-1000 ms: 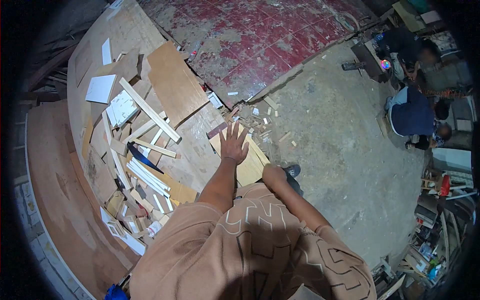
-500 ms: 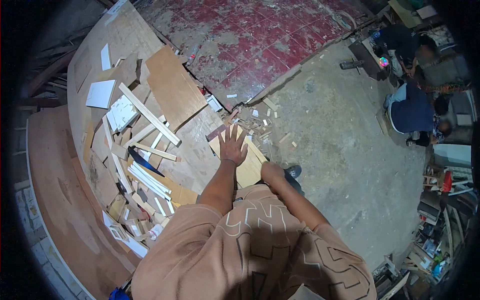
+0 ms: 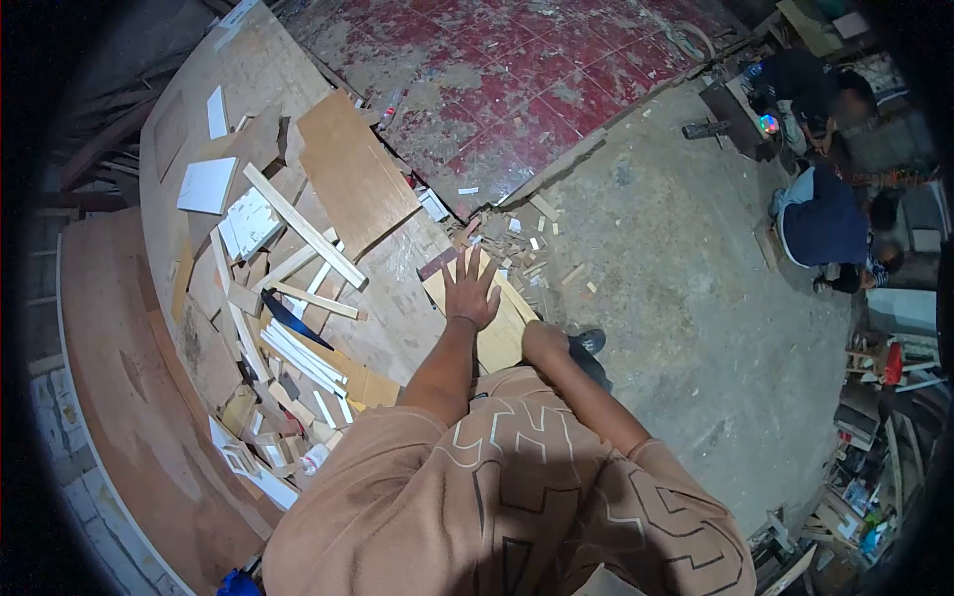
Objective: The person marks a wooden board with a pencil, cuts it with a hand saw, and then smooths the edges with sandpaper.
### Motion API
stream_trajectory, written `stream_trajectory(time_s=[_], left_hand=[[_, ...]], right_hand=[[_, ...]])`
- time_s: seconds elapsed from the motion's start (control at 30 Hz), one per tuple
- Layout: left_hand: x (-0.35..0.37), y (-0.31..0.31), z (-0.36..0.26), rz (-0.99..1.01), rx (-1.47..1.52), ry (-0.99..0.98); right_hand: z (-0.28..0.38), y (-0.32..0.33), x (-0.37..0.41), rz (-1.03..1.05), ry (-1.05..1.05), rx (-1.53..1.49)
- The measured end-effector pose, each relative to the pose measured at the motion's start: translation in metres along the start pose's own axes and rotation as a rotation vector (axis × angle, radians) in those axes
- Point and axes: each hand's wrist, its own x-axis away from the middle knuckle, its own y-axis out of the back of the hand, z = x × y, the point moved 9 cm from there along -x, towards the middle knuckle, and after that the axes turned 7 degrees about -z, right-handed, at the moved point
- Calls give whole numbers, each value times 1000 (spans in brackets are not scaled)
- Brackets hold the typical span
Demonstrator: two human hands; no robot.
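My left hand [image 3: 471, 296] lies flat with its fingers spread on a pale wooden board [image 3: 500, 348]. The board rests in front of my body, at the edge of a large plywood work surface [image 3: 383, 323]. A narrow light strip [image 3: 515, 301] runs along its right side. Low at the board's right edge is my right hand [image 3: 544, 344], its fingers curled in. Whatever that hand grips is hidden beneath it. Beyond my left fingertips, a dark reddish block [image 3: 437, 264] sits by the board's far end.
Wood strips [image 3: 303, 226], white panels [image 3: 208, 186] and a dark blue tapered object [image 3: 296, 320] clutter the surface to the left. Small offcuts [image 3: 527, 260] litter the concrete floor [image 3: 686, 298] ahead. Two people sit at the far right, one in a navy top [image 3: 825, 219].
The whole view has shifted a little, so things appear slightly farther right. My left hand stays flat on the board, and my right hand remains curled at its edge.
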Motion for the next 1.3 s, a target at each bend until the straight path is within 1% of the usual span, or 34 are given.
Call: stream_trajectory(time_s=[0.03, 0.1, 0.13, 0.23, 0.4, 0.47, 0.5, 0.57, 0.6, 0.63, 0.7, 0.77, 0.8, 0.9, 0.97, 1.03, 1.13, 1.23, 1.3], left_hand=[[-3, 4, 0, 3, -5, -10], [0, 8, -7, 17, 38, -41], [2, 4, -4, -11, 48, -29], [0, 6, -5, 34, -6, -13], [1, 1, -3, 30, 25, 13], [1, 1, 2, 34, 14, 30], [1, 3, 2, 14, 16, 33], [0, 2, 0, -3, 20, 24], [0, 2, 2, -7, 5, 52], [0, 3, 5, -12, -12, 81], [-2, 3, 1, -37, 16, 71], [0, 3, -4, -77, 74, 58], [1, 2, -11, 20, 46, 25], [-1, 1, -7, 14, 29, 53], [-4, 1, -7, 19, -8, 80], [-3, 1, -6, 16, -8, 100], [-4, -3, -4, 74, -42, 118], [-3, -5, -4, 112, -56, 127], [-3, -7, -2, 127, -61, 135]], right_hand=[[-3, 3, 5, -1, -4, -11], [-10, 9, 30, 92, 143, 84], [-7, 20, 43, 185, 109, 111], [2, 39, 65, 203, 56, 134], [0, 16, 31, 182, -7, 109], [11, 28, 18, 44, -15, 32], [14, 31, 14, 40, -14, 29], [27, 38, 9, 23, 93, 39], [24, 35, 8, 22, 87, 36], [26, 36, 5, -22, 114, 30], [31, 39, -1, -71, 148, 27], [31, 32, -5, -18, 108, -1], [33, 33, -5, -20, 108, 0], [30, 29, 3, -13, 97, 26], [11, 21, 20, 40, 39, 50], [-5, 29, 56, 127, 57, 69], [-8, 62, 99, 87, 94, 33], [11, 72, 85, 119, 89, 20], [19, 43, 43, 89, 110, 22]])
